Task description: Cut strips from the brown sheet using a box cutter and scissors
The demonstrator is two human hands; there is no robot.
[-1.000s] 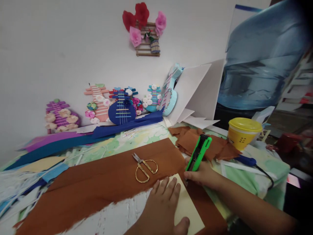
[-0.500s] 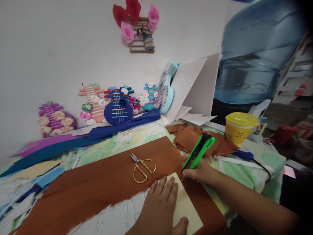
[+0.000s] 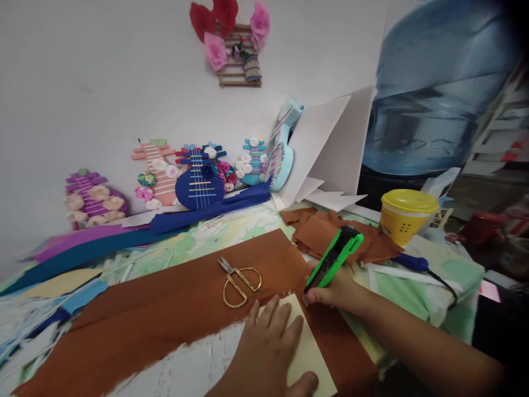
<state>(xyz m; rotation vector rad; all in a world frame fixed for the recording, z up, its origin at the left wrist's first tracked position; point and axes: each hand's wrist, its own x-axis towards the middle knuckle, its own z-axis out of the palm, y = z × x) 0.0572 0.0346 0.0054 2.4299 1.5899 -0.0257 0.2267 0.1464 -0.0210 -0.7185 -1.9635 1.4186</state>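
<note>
Right hand point(image 3: 336, 290) grips the cutter point(image 3: 334, 256), likely light, best held by its handle; left hand point(image 3: 262, 353) presses card point(image 3: 312, 355) flat near the desk's point(image 3: 248, 223) front edge.

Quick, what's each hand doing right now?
Left hand: open, lying flat on the pale yellow card.
Right hand: closed around the green and black cutter.

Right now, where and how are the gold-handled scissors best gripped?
Probably by the gold handles, coming from the near side. The scissors lie on the brown sheet with blades pointing away from the person and the handles' wide loops toward the left hand, so this approach should avoid the tips.
</note>
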